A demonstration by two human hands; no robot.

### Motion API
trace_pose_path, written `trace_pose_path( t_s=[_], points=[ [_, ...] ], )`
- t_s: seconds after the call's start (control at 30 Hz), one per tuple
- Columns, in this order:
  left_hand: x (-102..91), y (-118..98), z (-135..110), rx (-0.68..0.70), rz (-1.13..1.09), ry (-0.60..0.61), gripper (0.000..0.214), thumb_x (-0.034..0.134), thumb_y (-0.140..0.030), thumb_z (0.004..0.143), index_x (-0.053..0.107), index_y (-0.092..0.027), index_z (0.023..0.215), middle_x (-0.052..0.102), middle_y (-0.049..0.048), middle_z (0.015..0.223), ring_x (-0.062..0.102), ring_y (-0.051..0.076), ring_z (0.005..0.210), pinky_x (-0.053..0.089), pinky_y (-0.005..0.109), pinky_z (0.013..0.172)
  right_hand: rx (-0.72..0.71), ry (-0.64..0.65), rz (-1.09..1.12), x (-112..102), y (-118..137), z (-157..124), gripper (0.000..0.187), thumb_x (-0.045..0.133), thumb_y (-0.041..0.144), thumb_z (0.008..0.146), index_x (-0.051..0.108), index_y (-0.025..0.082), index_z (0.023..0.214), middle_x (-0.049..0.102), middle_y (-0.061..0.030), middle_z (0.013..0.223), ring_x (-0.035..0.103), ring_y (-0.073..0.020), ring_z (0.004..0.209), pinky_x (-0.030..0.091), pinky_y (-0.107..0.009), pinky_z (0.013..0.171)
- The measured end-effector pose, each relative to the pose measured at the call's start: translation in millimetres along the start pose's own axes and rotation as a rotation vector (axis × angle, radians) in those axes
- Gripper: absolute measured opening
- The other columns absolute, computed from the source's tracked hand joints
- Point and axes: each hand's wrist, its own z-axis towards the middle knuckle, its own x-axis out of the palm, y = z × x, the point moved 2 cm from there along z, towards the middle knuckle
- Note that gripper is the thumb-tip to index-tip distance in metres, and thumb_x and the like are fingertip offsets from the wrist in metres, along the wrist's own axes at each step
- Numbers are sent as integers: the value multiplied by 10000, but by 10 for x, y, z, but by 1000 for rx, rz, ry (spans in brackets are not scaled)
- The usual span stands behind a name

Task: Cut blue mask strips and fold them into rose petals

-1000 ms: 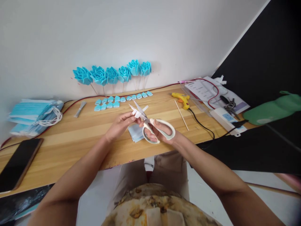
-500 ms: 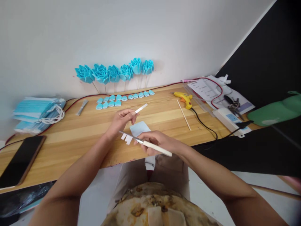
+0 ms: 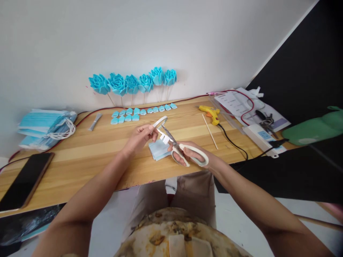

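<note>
White strip (image 3: 160,121) now curls, the left hand (image 3: 142,136) pinching it left of the glue gun (image 3: 210,113); right hand (image 3: 192,153), fingers looped through the scissors (image 3: 174,143), swung them back up, within cutting range again

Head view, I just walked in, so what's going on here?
A person's left hand holds a curved white strip, while the right hand holds scissors with the blades open near it. Small white pieces show by the blades. Behind, folded blue pieces lie in rows, and blue flowers on sticks stand along the wall.
</note>
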Motion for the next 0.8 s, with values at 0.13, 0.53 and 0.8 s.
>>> trace_pose_path(
  t_s=[0.13,0.53,0.8],
  points=[
    [-4,15,-5,-17,12,23,421,701,-550,825,703,-138,739,626,32,625,567,140,600,428,282,631,0,25,40,-1,-25,39,540,571,615,898,597,118,1107,542,-3,761,465,-84,574,374,-221,510],
    [-43,37,-30,-22,67,65,430,717,-550,811,709,-149,658,650,52,651,586,165,669,436,306,684,-38,24,240,29,-100,170,520,575,621,892,658,124,1018,493,33,642,402,-66,480,337,-208,439],
    [-49,47,-34,-11,61,89,411,696,-515,842,721,-148,659,653,59,677,587,174,708,428,315,717,0,-19,239,70,-102,149,576,629,664,830,665,114,998,455,64,574,324,-37,405,287,-175,359]
  ],
)
